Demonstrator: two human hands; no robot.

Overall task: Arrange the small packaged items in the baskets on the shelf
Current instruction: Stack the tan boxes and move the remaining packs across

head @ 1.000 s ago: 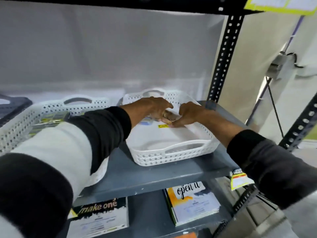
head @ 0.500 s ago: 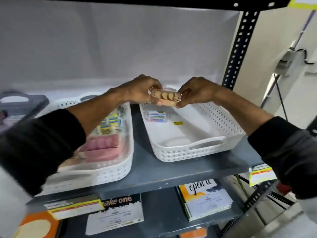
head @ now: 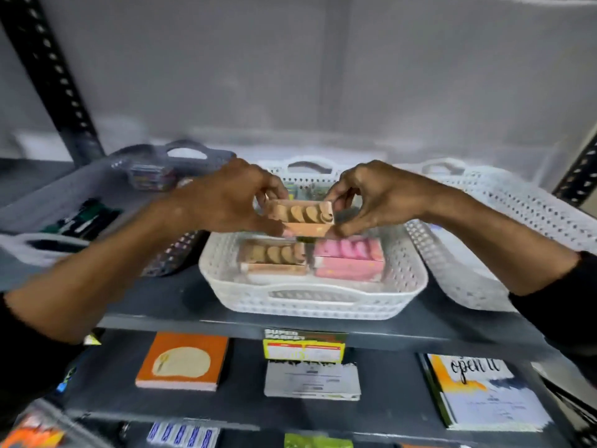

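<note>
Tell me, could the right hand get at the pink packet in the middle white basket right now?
Probably not yet: the right hand is pinching the biscuit packet together with the left hand. Otherwise the pink packet lies uncovered just below.

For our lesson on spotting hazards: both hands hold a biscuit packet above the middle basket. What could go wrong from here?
1. The tan biscuit packet is pinched only at its ends by the left hand and right hand; it might slip.
2. The white perforated plastic basket already looks crowded, so the packet may sit crooked.

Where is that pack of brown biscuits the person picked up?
The brown biscuit pack is held in the air between the left hand and right hand, above the middle white basket, which already holds similar packs.
</note>
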